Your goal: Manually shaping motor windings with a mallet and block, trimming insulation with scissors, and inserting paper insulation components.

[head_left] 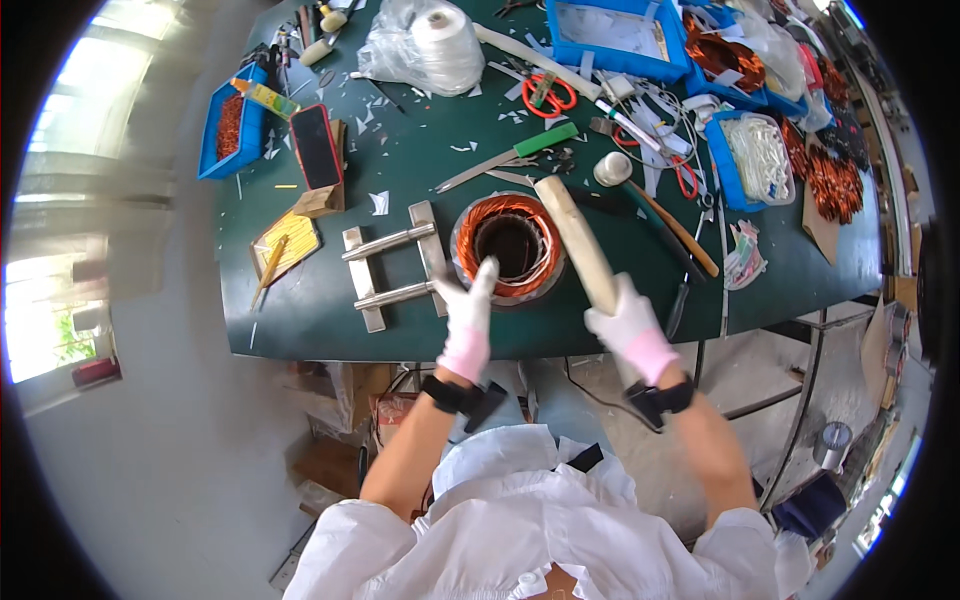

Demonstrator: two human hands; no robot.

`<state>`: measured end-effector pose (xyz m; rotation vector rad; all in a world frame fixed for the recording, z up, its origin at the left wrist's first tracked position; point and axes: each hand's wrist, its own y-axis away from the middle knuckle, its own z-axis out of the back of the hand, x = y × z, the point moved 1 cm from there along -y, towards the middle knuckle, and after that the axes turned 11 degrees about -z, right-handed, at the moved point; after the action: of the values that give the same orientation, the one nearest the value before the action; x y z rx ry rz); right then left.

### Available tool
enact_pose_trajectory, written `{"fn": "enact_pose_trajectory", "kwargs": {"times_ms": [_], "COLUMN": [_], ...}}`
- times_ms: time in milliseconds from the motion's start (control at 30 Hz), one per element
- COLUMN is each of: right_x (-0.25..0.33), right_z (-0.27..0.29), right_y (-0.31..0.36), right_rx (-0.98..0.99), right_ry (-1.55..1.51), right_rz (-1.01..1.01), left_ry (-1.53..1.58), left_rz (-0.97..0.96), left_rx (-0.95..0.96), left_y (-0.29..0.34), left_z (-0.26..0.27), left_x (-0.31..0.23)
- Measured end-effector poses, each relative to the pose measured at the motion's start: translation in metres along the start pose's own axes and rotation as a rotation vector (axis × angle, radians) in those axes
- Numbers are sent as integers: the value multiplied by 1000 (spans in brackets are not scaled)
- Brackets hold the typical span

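One right hand (632, 322) is gripping a wooden stick (578, 246); the left hand (467, 318) is spreading fingers by the copper coil (472, 236).

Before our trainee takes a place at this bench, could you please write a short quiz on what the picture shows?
1. Choose one: the person's right hand grips (a) the red-handled scissors, (b) the pale wooden stick, (c) the phone.
2. True or false: the green-handled tool lies farther from the person than the copper-wound ring.
3. How many round rods span the metal frame to the left of the ring?

Key:
1. b.
2. True; it lies beyond the ring on the green table.
3. Two.
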<state>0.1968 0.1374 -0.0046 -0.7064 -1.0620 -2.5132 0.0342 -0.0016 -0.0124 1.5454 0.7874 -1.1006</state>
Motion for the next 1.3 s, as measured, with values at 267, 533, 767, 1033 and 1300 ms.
{"fn": "enact_pose_trajectory", "kwargs": {"times_ms": [267, 533, 767, 1033, 1300], "right_x": [49, 82, 121, 75, 30], "right_z": [34, 62, 95, 79, 27], "right_y": [-26, -54, -85, -81, -25], "right_rx": [-358, 88, 462, 491, -7], "right_ry": [796, 596, 254, -88, -119], "right_rz": [524, 280, 130, -16, 10], "left_ry": [8, 31, 26, 41, -25], "left_rz": [-352, -318, -218, -215, -289], "left_rx": [313, 364, 532, 635, 444], "left_y": [-63, -71, -85, -92, -71], "left_z": [5, 8, 14, 6, 8], "left_x": [13, 8, -5, -11, -10]}}
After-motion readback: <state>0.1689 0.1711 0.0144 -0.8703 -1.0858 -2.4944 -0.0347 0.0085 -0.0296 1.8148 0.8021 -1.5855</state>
